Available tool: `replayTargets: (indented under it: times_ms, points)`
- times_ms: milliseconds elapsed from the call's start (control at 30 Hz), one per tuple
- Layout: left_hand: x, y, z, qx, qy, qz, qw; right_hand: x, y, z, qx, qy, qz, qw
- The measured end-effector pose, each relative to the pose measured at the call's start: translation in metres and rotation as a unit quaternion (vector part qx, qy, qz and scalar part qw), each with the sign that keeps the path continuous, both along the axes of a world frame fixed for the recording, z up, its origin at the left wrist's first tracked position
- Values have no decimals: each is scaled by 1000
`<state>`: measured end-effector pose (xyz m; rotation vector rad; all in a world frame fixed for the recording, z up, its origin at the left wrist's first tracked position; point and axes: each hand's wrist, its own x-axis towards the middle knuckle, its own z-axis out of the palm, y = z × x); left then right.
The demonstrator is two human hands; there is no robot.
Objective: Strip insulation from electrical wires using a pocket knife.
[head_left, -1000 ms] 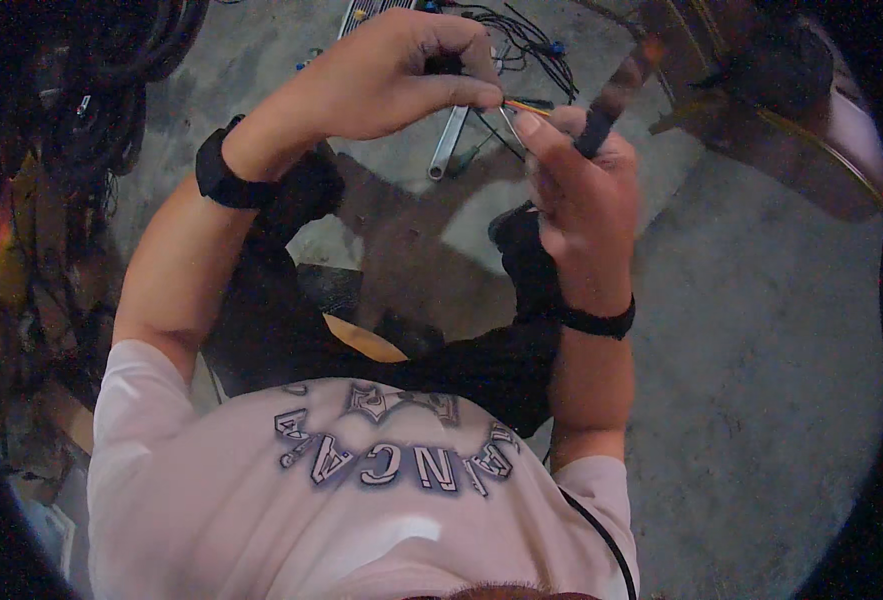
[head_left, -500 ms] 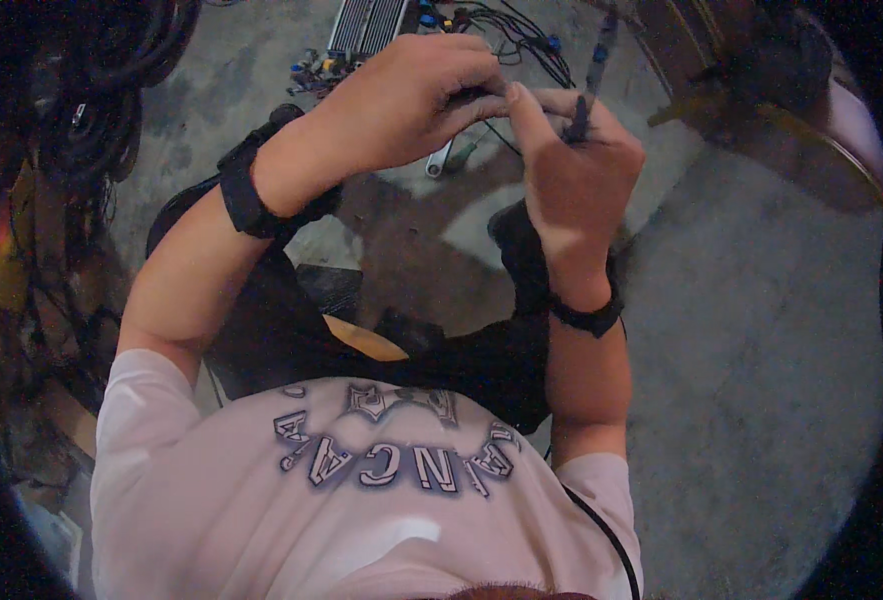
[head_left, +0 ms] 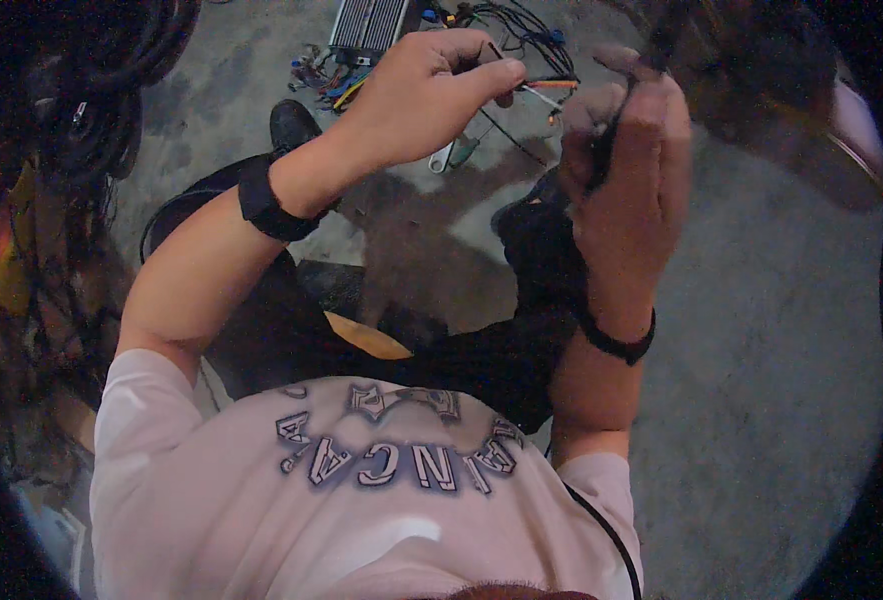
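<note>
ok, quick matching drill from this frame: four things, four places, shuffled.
Things:
1. left hand
2. right hand
3. finned metal box
4. wrench

Places:
A. on the concrete floor below the raised hands
B. top of the picture, on the floor beside loose coloured wires
C. pinching thin orange and red wires
D. closed round a dark slim tool

Pairs: 1-C, 2-D, 3-B, 4-A

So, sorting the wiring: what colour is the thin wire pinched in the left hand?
Orange thin wire, head view.
</note>
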<state>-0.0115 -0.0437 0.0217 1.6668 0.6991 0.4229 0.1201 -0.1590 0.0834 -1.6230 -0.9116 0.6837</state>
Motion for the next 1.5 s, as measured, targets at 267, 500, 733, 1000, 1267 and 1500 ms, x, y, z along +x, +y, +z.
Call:
replayTargets:
  times_ms: [267,500,733,1000,1267,1500]
  points:
    - [6,-28,9,-241,-168,156,943,-17,-32,11,-72,233,74,967]
    - [7,-45,-3,-133,-147,155,968,-23,-41,8,-114,253,76,958]
    - [7,-53,-2,-115,-169,141,969,-19,-41,-4,-152,161,74,972]
    - [13,-49,-9,-7,-151,106,983,-4,-40,-19,-103,-17,45,993]
    - [11,-45,-13,45,-137,85,986,2,-32,-5,-160,104,78,979]
    - [13,-41,-14,107,-119,63,985,10,-26,-9,-179,50,67,980]
